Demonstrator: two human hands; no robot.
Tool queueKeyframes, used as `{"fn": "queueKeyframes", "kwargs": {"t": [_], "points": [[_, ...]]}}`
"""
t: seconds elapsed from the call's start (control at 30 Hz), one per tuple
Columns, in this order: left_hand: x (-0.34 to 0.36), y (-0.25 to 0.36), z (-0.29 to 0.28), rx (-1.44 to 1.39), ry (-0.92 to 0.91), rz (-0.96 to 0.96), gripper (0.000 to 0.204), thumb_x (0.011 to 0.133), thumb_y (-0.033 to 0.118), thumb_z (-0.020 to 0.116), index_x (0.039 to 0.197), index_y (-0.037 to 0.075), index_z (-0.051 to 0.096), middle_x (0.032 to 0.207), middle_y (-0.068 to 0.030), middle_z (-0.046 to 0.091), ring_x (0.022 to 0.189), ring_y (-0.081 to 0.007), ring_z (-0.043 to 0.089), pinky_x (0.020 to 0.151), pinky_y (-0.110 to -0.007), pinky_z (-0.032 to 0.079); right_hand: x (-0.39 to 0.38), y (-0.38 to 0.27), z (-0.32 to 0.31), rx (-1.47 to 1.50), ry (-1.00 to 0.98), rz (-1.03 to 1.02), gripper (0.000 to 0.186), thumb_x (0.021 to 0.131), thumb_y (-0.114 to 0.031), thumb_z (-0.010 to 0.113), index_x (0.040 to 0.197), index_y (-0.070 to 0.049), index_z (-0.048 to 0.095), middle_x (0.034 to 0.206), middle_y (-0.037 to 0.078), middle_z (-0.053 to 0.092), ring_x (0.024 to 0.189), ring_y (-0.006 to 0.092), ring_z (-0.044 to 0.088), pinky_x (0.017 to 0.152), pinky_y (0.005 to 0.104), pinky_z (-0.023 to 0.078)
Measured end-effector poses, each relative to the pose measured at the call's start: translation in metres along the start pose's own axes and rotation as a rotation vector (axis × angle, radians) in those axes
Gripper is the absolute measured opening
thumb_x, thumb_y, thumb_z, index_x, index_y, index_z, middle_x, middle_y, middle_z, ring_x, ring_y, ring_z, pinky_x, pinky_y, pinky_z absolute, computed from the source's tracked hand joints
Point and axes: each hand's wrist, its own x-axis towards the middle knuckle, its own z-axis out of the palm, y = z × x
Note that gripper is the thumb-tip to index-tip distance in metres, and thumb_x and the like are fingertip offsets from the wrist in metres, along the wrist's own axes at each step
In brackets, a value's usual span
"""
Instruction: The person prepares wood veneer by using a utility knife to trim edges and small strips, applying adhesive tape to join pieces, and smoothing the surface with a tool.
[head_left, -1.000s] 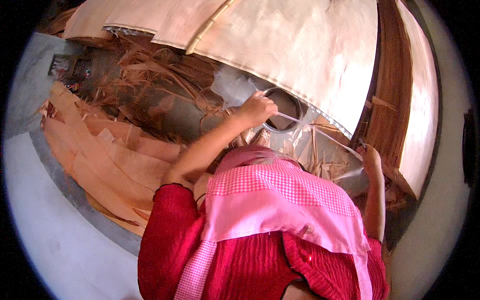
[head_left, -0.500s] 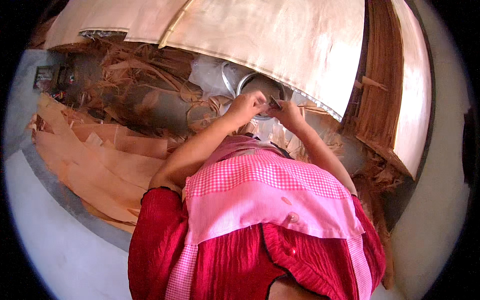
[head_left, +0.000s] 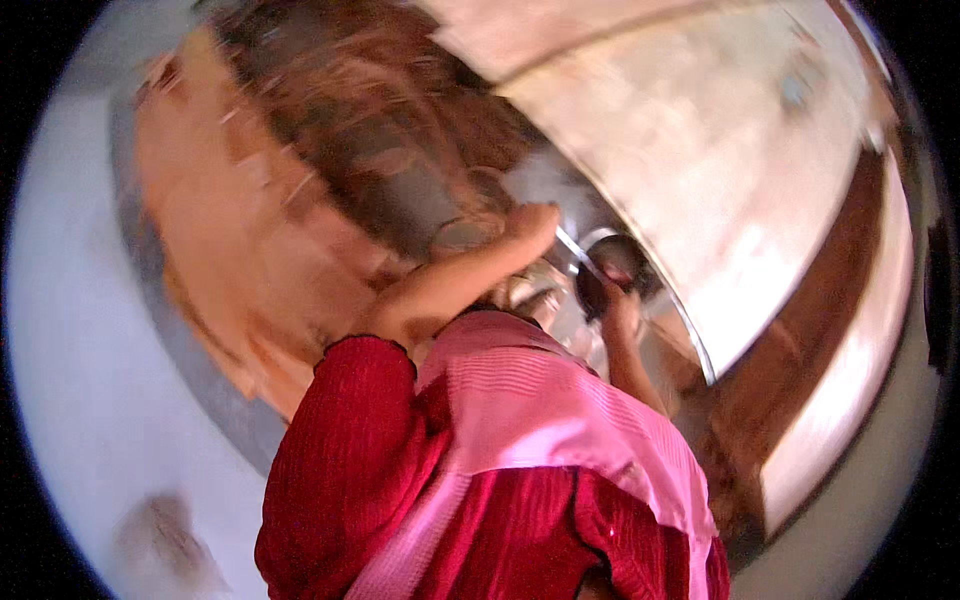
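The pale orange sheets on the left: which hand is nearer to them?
Left. The left hand is well to the right of the pale orange sheets; the right hand is farther right still, over a dark round thing with a light rim.

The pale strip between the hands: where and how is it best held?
Probably near its two ends, pinched between thumb and finger: the left hand from the upper left, the right hand from the lower right. The pale strip is narrow and looks straight, slanting from one hand toward the other. Blur hides the exact finger contact.
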Motion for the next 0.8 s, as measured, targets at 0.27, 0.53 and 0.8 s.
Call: {"fn": "queueKeyframes", "kwargs": {"t": [0.27,0.53,0.8], "points": [[-0.151,-0.236,-0.031,-0.461,0.664,-0.903,0.023,0.082,0.014,0.042,0.076,-0.001,0.059,0.075,-0.0182,0.060,0.070,-0.0307,0.059,0.061,-0.044,0.045,0.014,0.003,-0.030,-0.234,-0.240,-0.097,0.030,0.075,-0.008,0.058,0.104,-0.002,0.053,0.102,0.008,0.056,0.088,0.0189,0.054,0.079,0.0334,0.044],[-0.201,0.124,-0.025,-1.218,0.645,-0.185,0.016,0.072,0.012,0.063,0.085,0.005,0.057,0.080,-0.0096,0.062,0.080,-0.0174,0.060,0.069,-0.034,0.046,-0.097,-0.116,0.002,-0.563,-1.077,-0.016,0.029,0.082,-0.007,0.055,0.110,0.001,0.053,0.095,0.008,0.059,0.076,0.0153,0.057,0.066,0.0251,0.047],[-0.315,0.237,0.110,-0.772,1.090,-0.576,0.062,0.075,0.014,0.065,0.130,0.011,0.035,0.118,-0.0161,0.051,0.104,-0.0274,0.052,0.084,-0.037,0.045,-0.033,-0.255,-0.076,-1.161,-0.862,-0.421,0.018,0.081,-0.022,0.054,0.090,-0.007,0.058,0.076,-0.001,0.054,0.064,0.0093,0.050,0.056,0.0224,0.041]]}}
